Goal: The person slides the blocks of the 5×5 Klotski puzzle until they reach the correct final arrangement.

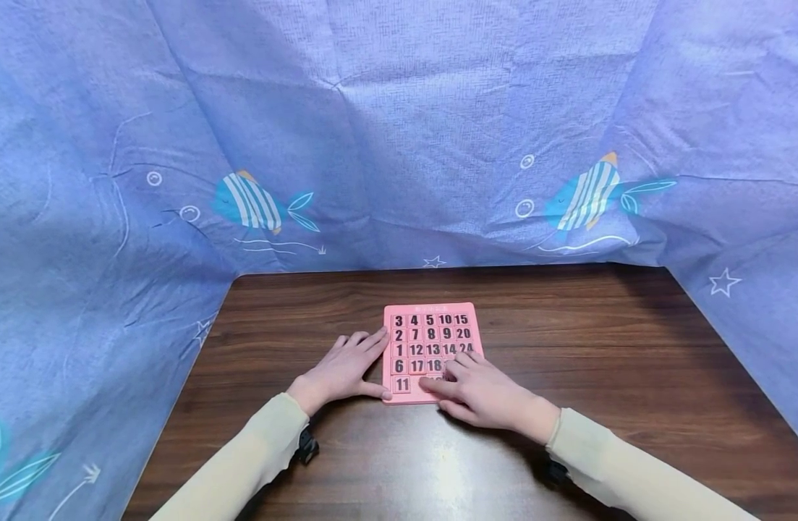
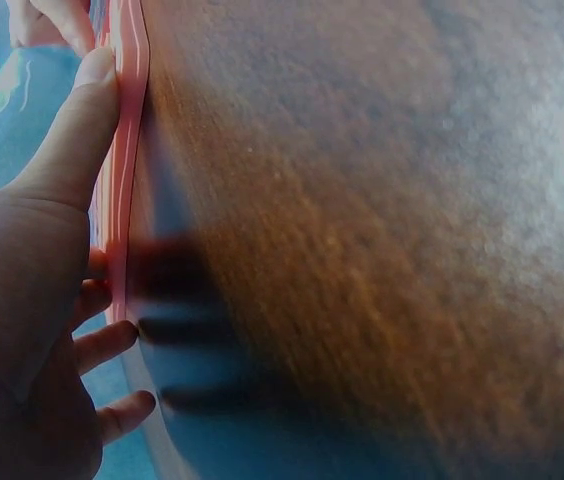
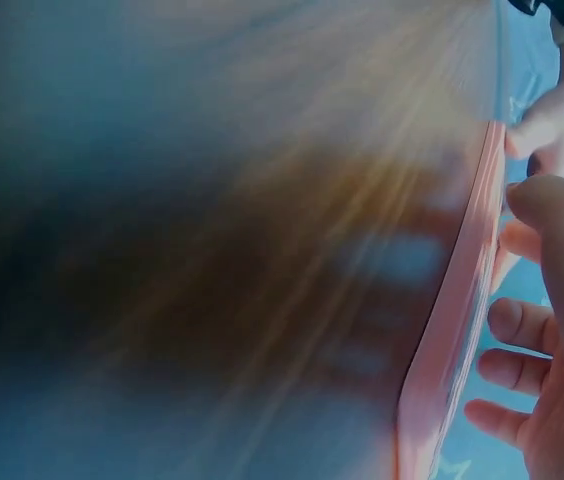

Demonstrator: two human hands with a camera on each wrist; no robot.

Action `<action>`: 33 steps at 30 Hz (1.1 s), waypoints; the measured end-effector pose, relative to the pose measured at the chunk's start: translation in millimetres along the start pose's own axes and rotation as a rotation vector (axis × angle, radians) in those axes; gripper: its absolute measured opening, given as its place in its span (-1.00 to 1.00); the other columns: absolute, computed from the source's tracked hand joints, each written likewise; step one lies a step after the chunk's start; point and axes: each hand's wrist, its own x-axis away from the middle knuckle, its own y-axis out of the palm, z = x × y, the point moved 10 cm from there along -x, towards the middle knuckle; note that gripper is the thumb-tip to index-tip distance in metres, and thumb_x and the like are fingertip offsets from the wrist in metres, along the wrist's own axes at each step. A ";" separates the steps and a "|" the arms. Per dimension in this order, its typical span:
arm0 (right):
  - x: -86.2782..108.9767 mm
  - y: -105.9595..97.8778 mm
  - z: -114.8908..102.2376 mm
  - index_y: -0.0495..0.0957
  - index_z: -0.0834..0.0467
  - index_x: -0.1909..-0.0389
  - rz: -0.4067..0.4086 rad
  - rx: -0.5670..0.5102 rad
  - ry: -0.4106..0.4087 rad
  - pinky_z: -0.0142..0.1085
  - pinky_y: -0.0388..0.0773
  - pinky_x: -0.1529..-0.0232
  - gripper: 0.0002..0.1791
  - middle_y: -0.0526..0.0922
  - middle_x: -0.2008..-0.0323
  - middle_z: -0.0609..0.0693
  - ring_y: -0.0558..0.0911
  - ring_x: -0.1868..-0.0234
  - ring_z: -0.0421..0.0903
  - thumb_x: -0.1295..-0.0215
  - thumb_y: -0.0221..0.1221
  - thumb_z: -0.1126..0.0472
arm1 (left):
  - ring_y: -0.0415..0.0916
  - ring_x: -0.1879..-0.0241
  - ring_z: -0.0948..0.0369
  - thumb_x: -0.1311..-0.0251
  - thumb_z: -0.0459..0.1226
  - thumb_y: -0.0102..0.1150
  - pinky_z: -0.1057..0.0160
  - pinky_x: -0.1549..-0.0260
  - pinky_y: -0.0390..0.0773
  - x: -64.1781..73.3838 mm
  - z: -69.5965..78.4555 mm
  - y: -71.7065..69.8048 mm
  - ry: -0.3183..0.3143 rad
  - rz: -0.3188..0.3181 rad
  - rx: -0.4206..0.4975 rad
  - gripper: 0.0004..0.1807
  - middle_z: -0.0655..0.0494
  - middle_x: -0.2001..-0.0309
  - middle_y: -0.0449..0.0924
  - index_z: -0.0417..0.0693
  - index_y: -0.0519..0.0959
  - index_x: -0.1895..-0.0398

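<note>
A pink sliding number puzzle [image 1: 399, 309] lies flat on the table, with black numbers on its tiles. My left hand [image 1: 344, 367] rests along the puzzle's left side, fingers extended at the edge and thumb [image 2: 77, 125] at the near left corner. Over the lower right part lies my right hand [image 1: 488, 391]. Its index fingertip touches the bottom row, beside a gap right of the 11 tile [image 1: 402, 384]. In the right wrist view, its other fingers [image 3: 518, 370] are spread above the board. This hand covers several lower right tiles.
The dark wooden table [image 1: 600, 347] reaches back to a blue fabric curtain [image 1: 425, 145] printed with fish and stars. Curtain fabric also hangs along both sides. A black wrist strap [image 1: 307, 445] shows below the left sleeve.
</note>
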 end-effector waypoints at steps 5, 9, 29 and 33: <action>16.7 -1.9 12.3 0.66 -0.11 -0.30 0.007 -0.008 0.035 -0.13 0.42 0.07 -0.52 0.50 0.26 -0.14 0.46 0.16 -0.11 -0.39 0.27 -0.07 | 0.14 -0.53 -0.10 -0.13 0.37 0.31 -0.25 -0.37 0.21 -0.2 -0.7 -0.3 0.005 0.003 0.008 0.19 0.01 -0.67 0.04 -0.04 0.11 -0.68; 16.2 0.8 10.0 0.64 -0.08 -0.32 0.000 -0.002 0.026 -0.12 0.43 0.06 -0.51 0.51 0.26 -0.13 0.46 0.16 -0.09 -0.41 0.25 -0.07 | 0.14 -0.53 -0.09 -0.13 0.39 0.29 -0.24 -0.37 0.22 -0.1 -1.5 -0.1 0.008 0.006 -0.005 0.20 0.02 -0.67 0.02 -0.03 0.09 -0.68; 24.7 -2.3 7.8 0.64 -0.02 -0.31 0.026 -0.017 0.038 -0.10 0.45 -0.02 -0.51 0.54 0.25 -0.13 0.49 0.12 -0.08 -0.40 0.27 -0.02 | 0.18 -0.50 -0.09 -0.11 0.39 0.31 -0.22 -0.34 0.26 0.7 0.4 1.4 0.018 0.013 0.003 0.20 0.00 -0.66 0.05 -0.05 0.11 -0.67; 37.7 -10.6 17.6 0.71 -0.03 -0.22 0.053 -0.014 0.063 -0.12 0.42 0.07 -0.57 0.50 0.30 -0.15 0.45 0.20 -0.09 -0.36 0.30 0.02 | 0.18 -0.51 -0.09 -0.11 0.38 0.32 -0.23 -0.35 0.25 1.8 0.6 -0.7 0.016 0.018 0.009 0.20 0.00 -0.66 0.06 -0.05 0.12 -0.67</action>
